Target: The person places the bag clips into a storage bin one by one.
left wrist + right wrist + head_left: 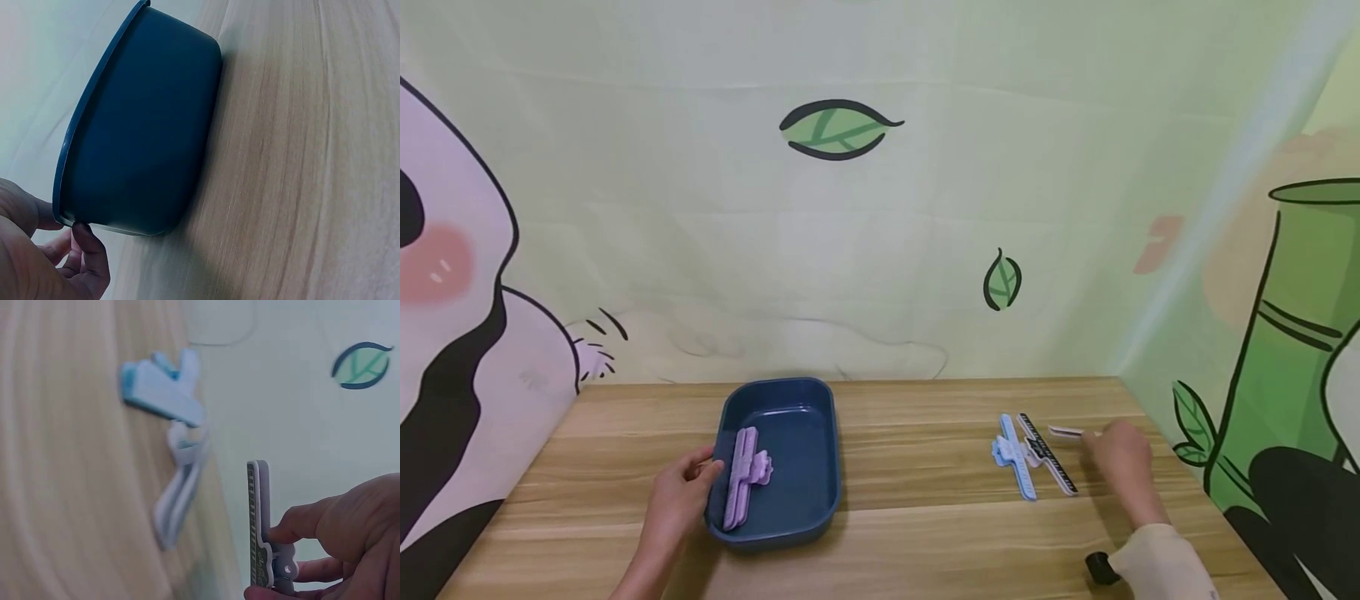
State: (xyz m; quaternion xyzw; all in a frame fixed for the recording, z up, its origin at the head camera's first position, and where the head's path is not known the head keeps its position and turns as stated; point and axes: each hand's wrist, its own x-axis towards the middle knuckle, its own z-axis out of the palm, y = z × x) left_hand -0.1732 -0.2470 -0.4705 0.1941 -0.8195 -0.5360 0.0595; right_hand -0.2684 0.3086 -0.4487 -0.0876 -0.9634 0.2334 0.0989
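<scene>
Head view: lower right, a clip (pixel 1063 432) is pinched by the right hand (pixel 1122 460), its length pointing toward the tray (pixel 797 483) gripped by the left hand (pixel 679 496)

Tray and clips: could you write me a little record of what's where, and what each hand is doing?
Tray: dark blue, on the table
In tray: purple clip, along the left side
Left hand: fingers pinch the tray's rim
Right hand: fingers hold a gray clip
Right of tray: blue clip, black-and-white clip, side by side
Backdrop: pale green, printed with cartoons
</scene>
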